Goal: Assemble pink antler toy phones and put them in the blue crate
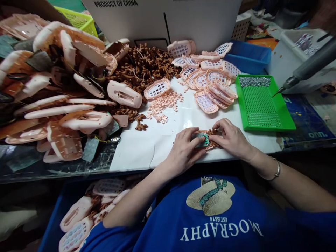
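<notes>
Leftward, pink shells [86, 120] lay heaped; the left hand [185, 147] grasped a green circuit board [206, 141] over the white sheet [136, 147]; whether the right hand [232, 138], fingers bent beside it, pinched anything, I couldn't tell; further right sat a green tray [262, 101].

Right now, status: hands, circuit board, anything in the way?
Left hand on green circuit board, right hand at its edge. Board partly hidden. Nothing seen blocking; screwdriver apart from hands, tip over green tray.

dark worktable [103, 159] | white sheet [139, 147] on it, light glinting | white carton [199, 21] behind
</notes>
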Tool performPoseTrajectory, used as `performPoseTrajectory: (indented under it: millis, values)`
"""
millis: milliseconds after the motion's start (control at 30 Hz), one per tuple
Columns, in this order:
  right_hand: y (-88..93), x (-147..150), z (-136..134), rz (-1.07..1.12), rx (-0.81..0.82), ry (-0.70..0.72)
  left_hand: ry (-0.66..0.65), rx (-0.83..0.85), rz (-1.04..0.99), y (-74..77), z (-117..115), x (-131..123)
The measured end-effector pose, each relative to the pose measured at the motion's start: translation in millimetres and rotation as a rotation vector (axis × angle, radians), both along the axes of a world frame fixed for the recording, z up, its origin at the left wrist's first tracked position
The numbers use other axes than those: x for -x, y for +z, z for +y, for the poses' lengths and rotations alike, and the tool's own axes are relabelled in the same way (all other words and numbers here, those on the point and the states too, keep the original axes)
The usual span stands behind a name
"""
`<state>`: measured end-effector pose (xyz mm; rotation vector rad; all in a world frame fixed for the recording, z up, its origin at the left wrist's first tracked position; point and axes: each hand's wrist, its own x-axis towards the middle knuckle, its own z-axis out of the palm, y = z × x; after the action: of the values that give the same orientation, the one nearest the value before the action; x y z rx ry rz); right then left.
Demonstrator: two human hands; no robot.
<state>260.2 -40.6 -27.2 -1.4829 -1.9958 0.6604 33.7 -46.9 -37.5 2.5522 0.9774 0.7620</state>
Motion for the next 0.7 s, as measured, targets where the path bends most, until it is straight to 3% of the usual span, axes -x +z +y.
performPoseTrajectory:
  millis: [133, 233, 333, 433, 533, 700]
  values:
    - [-3.4, -3.5, -3.1, 0.246, 0.007, -0.123, 0.025, 0.115, -0.059, -0.1, -1.4, 3.7]
    - [-3.3, -2.6, -9.5, 0.478, -0.076, -0.221, 0.146, 0.300, -0.306, 1.9, 0.0, 3.7]
    - [-0.1, 7.7, -13.2, 0.584, 0.004, -0.097, 0.242, 0.582, -0.705, 6.2, 4.2, -6.3]
    - [6.0, 22.9, -7.8, 0.596, 0.141, 0.138, 0.151, 0.836, -1.032, 13.4, 8.6, -29.2]
    - [14.4, 32.6, 4.5, 0.607, 0.147, 0.229, 0.087, 0.948, -1.154, 24.1, 12.2, -55.7]
    - [34.0, 18.8, 30.8, 0.572, 0.172, 0.188, 0.034, 0.900, -1.136, 39.2, 26.6, -74.4]
